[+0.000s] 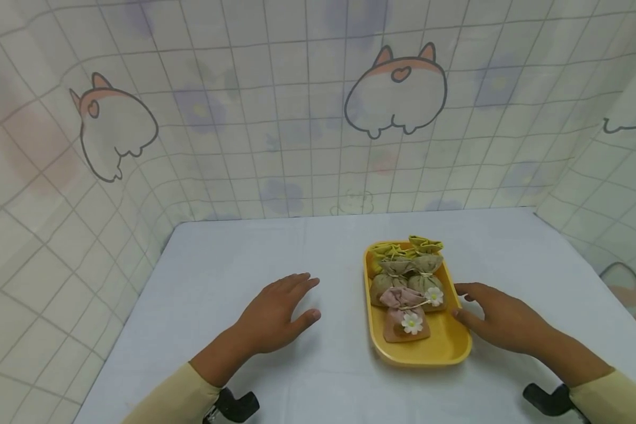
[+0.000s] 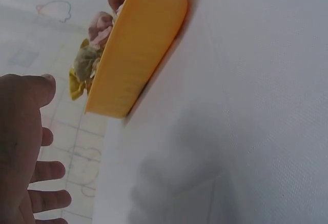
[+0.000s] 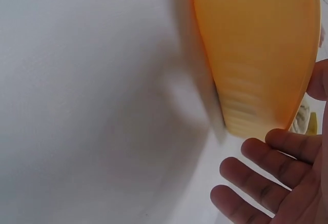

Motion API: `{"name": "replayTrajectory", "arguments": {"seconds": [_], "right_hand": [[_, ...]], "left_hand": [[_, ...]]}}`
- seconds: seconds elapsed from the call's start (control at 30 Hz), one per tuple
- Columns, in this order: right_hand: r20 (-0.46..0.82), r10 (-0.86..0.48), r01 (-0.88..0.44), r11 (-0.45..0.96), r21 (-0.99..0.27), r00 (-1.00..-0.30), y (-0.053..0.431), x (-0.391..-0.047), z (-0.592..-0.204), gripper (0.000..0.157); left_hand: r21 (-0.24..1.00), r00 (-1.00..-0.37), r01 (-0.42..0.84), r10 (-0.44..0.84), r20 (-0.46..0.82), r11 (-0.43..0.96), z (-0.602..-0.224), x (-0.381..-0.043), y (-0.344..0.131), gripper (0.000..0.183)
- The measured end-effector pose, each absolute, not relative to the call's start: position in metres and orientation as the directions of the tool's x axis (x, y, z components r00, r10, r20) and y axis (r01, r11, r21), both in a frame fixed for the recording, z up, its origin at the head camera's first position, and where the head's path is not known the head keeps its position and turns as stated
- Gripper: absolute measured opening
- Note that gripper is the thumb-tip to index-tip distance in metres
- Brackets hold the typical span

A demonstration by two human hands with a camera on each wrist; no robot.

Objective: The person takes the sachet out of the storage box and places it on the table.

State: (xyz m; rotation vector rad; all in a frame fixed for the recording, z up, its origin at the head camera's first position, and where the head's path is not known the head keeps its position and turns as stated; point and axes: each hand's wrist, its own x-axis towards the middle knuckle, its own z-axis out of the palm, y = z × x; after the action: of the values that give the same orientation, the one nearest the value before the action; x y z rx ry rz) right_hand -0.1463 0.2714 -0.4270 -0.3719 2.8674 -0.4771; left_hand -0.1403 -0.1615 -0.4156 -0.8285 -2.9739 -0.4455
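A yellow tray (image 1: 447, 347) stands right of centre on the table in the head view. Several small drawstring cloth pouches lie in it: a pink pouch (image 1: 394, 324) with a white flower in front, grey-green pouches (image 1: 387, 288) behind, and yellow-green pouches (image 1: 387, 252) at the far end. My right hand (image 1: 500, 318) is at the tray's right rim, thumb and index fingertips right at the edge, the other fingers spread in the right wrist view. My left hand (image 1: 278, 315) hovers left of the tray, apart from it, fingers extended and holding nothing.
A white cloth covers the table (image 1: 233, 253). Behind and on both sides hangs a grid-patterned curtain (image 1: 275, 147) with cartoon animal prints. Black wrist mounts (image 1: 237, 406) sit on both forearms.
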Motion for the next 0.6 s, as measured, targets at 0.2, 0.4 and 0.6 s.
{"name": "replayTrajectory", "arguments": {"seconds": [0.2,0.4,0.6], "right_hand": [[-0.169,-0.296,-0.206,0.888,-0.411,-0.940,0.273,-0.147,-0.430,0.064],[-0.164,-0.313,-0.209,0.864,-0.458,-0.935,0.275,-0.148,-0.432,0.065],[-0.172,-0.314,-0.201,0.857,-0.474,-0.934,0.275,-0.149,-0.434,0.065]], "left_hand": [[0.302,-0.843,0.534,0.524,0.120,0.790,-0.414,-0.144,-0.150,0.059],[0.343,-0.831,0.545,0.546,0.105,0.765,-0.413,-0.149,-0.135,0.055],[0.366,-0.851,0.510,0.518,0.083,0.778,-0.411,-0.151,-0.119,0.052]]}}
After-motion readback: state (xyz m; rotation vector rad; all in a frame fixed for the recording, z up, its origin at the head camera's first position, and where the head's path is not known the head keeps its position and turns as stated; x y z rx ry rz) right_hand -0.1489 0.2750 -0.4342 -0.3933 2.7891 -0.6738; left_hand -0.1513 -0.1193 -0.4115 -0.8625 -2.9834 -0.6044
